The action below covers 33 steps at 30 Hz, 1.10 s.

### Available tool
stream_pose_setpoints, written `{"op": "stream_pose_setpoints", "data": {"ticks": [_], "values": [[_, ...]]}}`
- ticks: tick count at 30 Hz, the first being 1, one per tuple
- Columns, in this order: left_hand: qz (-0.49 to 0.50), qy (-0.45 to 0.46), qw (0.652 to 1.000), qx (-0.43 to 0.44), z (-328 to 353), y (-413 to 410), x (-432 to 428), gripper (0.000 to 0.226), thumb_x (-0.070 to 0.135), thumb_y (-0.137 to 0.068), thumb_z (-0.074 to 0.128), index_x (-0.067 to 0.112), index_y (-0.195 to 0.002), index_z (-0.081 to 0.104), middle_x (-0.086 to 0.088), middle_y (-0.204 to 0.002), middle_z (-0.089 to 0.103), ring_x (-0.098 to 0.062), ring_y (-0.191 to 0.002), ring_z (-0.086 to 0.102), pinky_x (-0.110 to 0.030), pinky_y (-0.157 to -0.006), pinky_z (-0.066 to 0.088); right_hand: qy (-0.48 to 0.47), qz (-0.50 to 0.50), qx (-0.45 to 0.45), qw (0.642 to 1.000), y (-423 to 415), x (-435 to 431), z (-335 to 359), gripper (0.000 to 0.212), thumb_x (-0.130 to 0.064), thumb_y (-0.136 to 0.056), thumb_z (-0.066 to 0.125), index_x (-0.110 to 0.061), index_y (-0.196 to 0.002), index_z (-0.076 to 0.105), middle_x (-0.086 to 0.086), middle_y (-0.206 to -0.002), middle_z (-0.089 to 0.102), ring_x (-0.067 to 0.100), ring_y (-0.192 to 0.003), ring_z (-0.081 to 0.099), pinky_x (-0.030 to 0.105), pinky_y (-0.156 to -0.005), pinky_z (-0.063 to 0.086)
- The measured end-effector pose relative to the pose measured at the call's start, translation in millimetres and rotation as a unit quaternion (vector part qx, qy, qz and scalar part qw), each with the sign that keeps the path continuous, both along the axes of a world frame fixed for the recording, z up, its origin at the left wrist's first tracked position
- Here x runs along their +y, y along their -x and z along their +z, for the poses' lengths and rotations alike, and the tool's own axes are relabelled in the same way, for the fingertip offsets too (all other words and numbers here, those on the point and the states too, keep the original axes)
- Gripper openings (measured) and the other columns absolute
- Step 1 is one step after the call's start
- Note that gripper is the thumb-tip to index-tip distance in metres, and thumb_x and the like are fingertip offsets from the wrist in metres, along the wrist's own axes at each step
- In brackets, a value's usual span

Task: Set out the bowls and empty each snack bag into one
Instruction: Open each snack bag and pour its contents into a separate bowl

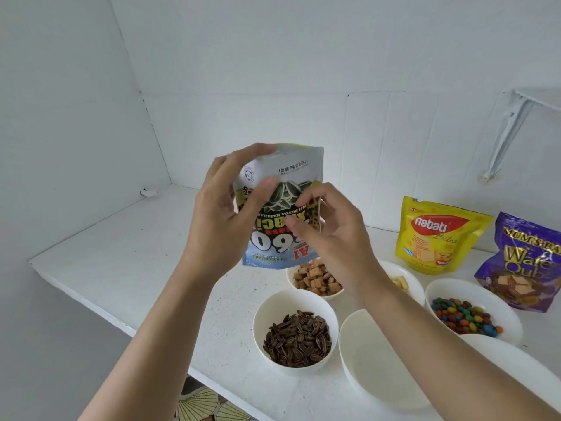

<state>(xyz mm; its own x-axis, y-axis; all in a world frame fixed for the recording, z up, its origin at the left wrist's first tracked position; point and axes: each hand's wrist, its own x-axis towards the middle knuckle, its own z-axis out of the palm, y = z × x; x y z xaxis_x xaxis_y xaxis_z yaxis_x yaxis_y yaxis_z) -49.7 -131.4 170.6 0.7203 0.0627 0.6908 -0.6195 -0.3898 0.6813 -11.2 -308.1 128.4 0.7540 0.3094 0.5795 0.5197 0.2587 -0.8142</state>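
Observation:
I hold a sunflower seed bag (285,177) upside down above the counter. My left hand (223,217) grips its left side, and my right hand (331,235) pinches its right edge. Below it stands a white bowl of dark sunflower seeds (296,338). Behind that is a bowl of brown square snacks (315,279). A bowl of coloured candies (467,314) stands to the right. An empty white bowl (373,360) sits under my right forearm. My arm largely hides another bowl with pale snacks (403,282).
A yellow Nabati bag (434,235) and a purple wafer bag (525,262) stand upright at the back right of the white counter (136,253). Part of another white bowl (522,360) shows at the right. A wall bracket (507,132) hangs above.

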Motion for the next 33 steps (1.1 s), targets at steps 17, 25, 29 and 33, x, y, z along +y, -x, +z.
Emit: {"op": "stream_pose_setpoints", "data": {"ticks": [17, 25, 29, 33], "values": [[-0.032, 0.008, 0.986, 0.164, -91, 6, -8, 0.040, 0.003, -0.101, 0.061, 0.032, -0.128, 0.066, -0.001, -0.116, 0.073, -0.027, -0.111, 0.070, -0.056, -0.090, 0.058, 0.174, -0.042, 0.064, 0.982, -4, -10, -86, 0.011, -0.002, -0.081, 0.080, -0.013, -0.081, 0.080, -0.004, -0.090, 0.078, 0.011, -0.091, 0.073, 0.034, -0.085, 0.059], [-0.069, 0.121, 0.986, 0.096, -55, 13, -15, 0.032, 0.001, -0.105, 0.051, 0.022, -0.122, 0.067, 0.000, -0.096, 0.077, -0.020, -0.095, 0.076, -0.031, -0.073, 0.062, 0.141, -0.043, 0.071, 0.987, -5, -9, -70, 0.025, -0.010, -0.077, 0.086, -0.027, -0.095, 0.082, -0.007, -0.101, 0.079, 0.015, -0.100, 0.074, 0.044, -0.088, 0.060], [-0.075, 0.170, 0.981, 0.060, -38, 16, -12, 0.030, 0.000, -0.104, 0.052, 0.020, -0.118, 0.069, 0.000, -0.085, 0.075, -0.019, -0.086, 0.075, -0.033, -0.068, 0.062, 0.145, -0.015, 0.089, 0.985, -2, -11, -78, 0.019, -0.007, -0.076, 0.086, -0.016, -0.092, 0.083, -0.001, -0.100, 0.079, 0.017, -0.103, 0.073, 0.046, -0.093, 0.058], [-0.063, 0.226, 0.971, 0.045, -38, 16, -6, 0.027, 0.004, -0.102, 0.055, 0.021, -0.115, 0.072, -0.008, -0.091, 0.072, -0.026, -0.092, 0.073, -0.040, -0.070, 0.062, 0.113, -0.022, 0.095, 0.989, 1, -13, -82, 0.016, -0.004, -0.073, 0.087, -0.008, -0.088, 0.082, 0.003, -0.099, 0.079, 0.018, -0.102, 0.074, 0.041, -0.092, 0.059]]}}
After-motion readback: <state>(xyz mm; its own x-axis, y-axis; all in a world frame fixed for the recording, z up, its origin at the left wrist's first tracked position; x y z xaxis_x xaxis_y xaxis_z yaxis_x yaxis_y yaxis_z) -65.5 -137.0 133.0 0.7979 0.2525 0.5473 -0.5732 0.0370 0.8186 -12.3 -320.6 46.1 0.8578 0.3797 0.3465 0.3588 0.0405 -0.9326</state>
